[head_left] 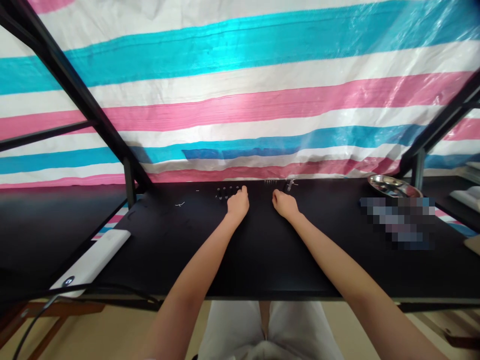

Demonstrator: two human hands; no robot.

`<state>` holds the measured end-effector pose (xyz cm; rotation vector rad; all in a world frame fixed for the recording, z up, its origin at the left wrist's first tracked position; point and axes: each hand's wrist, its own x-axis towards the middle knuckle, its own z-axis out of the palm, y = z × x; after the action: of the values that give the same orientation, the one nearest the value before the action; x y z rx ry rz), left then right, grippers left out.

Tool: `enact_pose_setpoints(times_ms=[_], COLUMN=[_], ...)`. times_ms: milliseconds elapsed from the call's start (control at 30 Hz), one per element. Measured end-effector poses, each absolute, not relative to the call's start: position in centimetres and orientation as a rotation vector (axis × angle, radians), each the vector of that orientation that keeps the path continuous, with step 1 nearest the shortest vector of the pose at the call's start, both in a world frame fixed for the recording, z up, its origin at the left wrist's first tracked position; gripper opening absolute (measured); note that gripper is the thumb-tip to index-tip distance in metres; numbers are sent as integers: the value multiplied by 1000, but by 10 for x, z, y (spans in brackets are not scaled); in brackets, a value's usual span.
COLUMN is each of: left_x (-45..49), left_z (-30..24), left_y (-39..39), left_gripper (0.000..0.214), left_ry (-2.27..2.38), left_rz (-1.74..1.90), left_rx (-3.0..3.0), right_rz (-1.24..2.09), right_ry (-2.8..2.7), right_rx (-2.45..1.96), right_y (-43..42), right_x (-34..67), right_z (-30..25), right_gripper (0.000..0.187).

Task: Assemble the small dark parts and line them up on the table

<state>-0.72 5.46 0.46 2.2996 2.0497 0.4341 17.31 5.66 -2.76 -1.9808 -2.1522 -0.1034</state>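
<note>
My left hand [237, 204] rests on the black tabletop with its fingers curled closed. Beside it, at the left, stands a row of small black pieces with silvery ends [225, 193], partly covered by the fingers. My right hand [285, 204] is also closed, a short way to the right, with the fingers turned inward. Just behind it lies a small dark piece with white tie-like strands [289, 185]. A row of small metallic pieces [270, 182] sits at the back edge between the hands. Whatever either hand grips is too small or hidden to make out.
The black table [270, 260] backs onto a striped plastic sheet [240, 115]. A white power bank-like box [95, 260] with a cable lies at left. A shiny metal dish [393, 186] is at back right, by a blurred patch. Black frame bars [80, 100] rise at both sides.
</note>
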Motion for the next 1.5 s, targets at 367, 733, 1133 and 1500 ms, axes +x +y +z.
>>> enact_pose_setpoints(times_ms=[367, 733, 1133, 1500], left_x=[12, 11, 20, 22], left_z=[-12, -11, -11, -16], left_y=[26, 12, 4, -2], left_gripper=[11, 14, 27, 25], left_ry=[1129, 871, 870, 1114], left_rz=[1179, 1227, 1172, 1250], left_rx=[1042, 1019, 1276, 1563], right_rz=[-3, 448, 523, 454], right_ry=[-2122, -1824, -1552, -1611], right_rx=[-1937, -1142, -1083, -1144], right_y=[52, 10, 2, -2], right_x=[173, 154, 156, 154], right_z=[-21, -19, -12, -8], right_gripper=[26, 28, 19, 20])
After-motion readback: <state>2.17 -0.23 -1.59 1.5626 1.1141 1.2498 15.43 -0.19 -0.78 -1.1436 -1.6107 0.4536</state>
